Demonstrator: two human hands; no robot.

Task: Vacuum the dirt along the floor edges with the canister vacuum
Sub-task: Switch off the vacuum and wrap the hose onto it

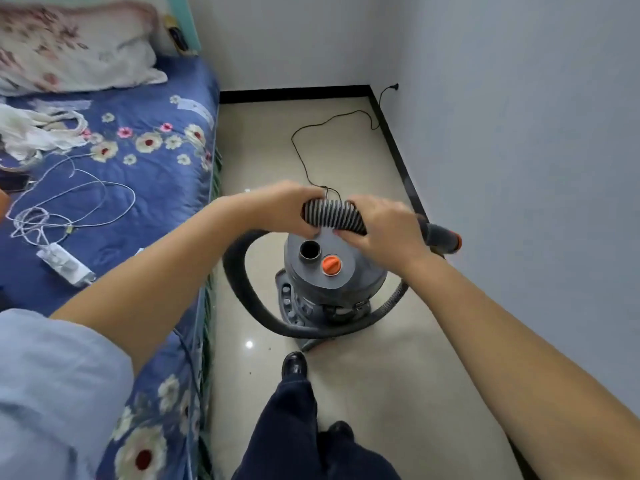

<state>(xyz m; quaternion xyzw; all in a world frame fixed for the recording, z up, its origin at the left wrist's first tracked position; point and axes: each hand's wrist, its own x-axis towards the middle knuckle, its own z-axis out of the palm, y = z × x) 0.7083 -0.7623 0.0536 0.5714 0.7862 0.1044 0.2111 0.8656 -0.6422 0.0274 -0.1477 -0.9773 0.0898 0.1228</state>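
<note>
Both hands' fingers (349, 233) around hose (332, 216)

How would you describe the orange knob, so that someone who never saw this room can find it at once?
Look at the grey canister vacuum that stands on the tiled floor between the bed and the wall. On its flat top, just below both hands, sits the orange knob, right beside an open dark round port. It is the only orange part on the lid.
</note>
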